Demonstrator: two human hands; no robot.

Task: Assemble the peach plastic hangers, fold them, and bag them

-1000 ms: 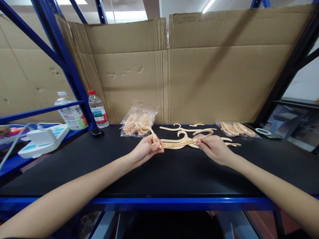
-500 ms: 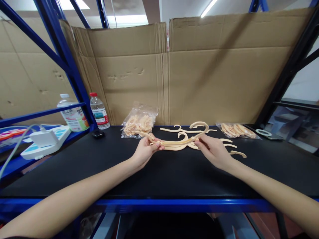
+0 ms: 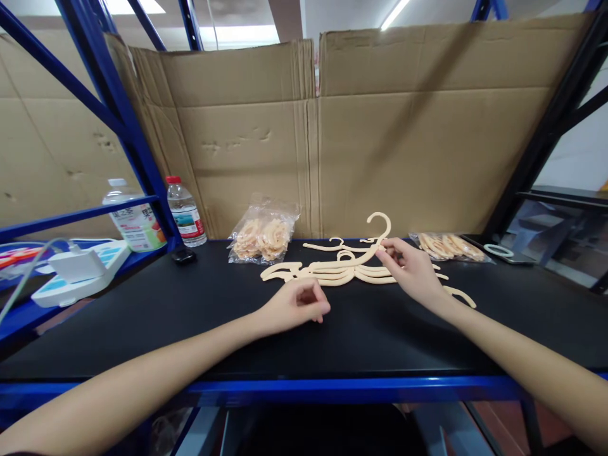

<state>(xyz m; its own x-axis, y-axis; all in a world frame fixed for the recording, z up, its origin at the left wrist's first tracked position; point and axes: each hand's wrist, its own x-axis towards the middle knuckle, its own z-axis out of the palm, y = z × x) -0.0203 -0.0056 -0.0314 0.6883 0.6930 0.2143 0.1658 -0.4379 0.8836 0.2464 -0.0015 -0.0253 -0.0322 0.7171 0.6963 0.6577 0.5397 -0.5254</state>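
Several cream plastic hangers [image 3: 332, 273] lie in a loose pile on the black shelf top [image 3: 190, 316]. My right hand [image 3: 412, 271] pinches one hanger [image 3: 375, 237] near its hook; the hook stands up above the pile and its far arm rests on the other hangers. My left hand [image 3: 297, 305] hovers just in front of the pile with its fingers curled in and nothing in them. A single loose hanger piece [image 3: 460, 295] lies to the right of my right wrist.
Two clear bags of cream parts sit at the back, one at centre left [image 3: 263, 235] and one at right [image 3: 449, 246]. Two water bottles [image 3: 185, 211] stand at the left by a blue upright. A white power strip [image 3: 78, 272] lies far left. Cardboard sheets [image 3: 380, 126] wall the back.
My left hand let go of the hanger and drew back toward me. My right hand swung the hanger's hook end up and back onto the pile.
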